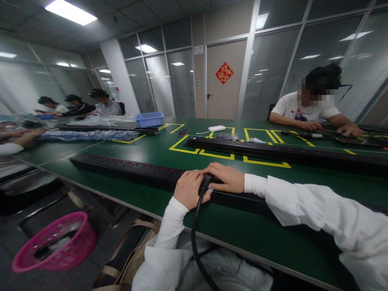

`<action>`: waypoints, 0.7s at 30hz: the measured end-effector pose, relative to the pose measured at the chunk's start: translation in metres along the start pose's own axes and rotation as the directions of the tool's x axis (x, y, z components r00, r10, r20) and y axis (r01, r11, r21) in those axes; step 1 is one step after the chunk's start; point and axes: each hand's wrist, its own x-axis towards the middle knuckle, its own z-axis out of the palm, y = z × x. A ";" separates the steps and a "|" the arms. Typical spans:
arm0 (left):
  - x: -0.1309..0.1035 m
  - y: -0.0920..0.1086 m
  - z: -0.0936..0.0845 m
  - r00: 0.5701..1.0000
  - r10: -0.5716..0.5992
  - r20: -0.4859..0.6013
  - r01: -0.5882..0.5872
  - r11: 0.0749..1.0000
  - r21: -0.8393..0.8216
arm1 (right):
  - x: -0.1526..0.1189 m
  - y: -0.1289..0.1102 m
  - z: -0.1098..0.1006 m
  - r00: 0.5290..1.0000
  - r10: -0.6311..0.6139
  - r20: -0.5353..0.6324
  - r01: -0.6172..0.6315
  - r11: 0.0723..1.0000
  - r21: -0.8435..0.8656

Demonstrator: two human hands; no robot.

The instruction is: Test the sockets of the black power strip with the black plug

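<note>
A long black power strip (130, 167) with a row of red dots lies along the near edge of the green table. Both hands meet over its middle around a black plug (206, 180), whose thick black cable (194, 234) hangs down toward my lap. My left hand (188, 188) is closed against the plug's left side, thumb below it. My right hand (226, 178) rests on the strip and touches the plug from the right, its fingers bent over the top. The plug's front end and the socket under it are hidden by my fingers.
A second long black strip (273, 151) lies farther back on the green table (145, 204), near yellow tape outlines. A blue basket (149, 119) and plastic-wrapped strips (87, 135) are at the left. One person (312, 105) sits across at the right. A pink basket (57, 260) stands on the floor.
</note>
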 end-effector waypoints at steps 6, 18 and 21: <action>0.000 -0.001 -0.001 1.000 0.008 0.008 -0.008 1.000 -0.005 | 0.000 -0.001 0.000 1.000 0.000 -0.001 0.000 1.000 0.004; 0.001 0.000 0.002 1.000 -0.021 -0.016 0.021 1.000 0.018 | 0.000 -0.001 -0.002 1.000 0.002 0.013 -0.003 1.000 0.014; 0.001 0.000 0.001 1.000 -0.017 -0.007 0.017 1.000 0.025 | 0.000 -0.003 -0.004 1.000 0.005 0.023 -0.005 1.000 0.009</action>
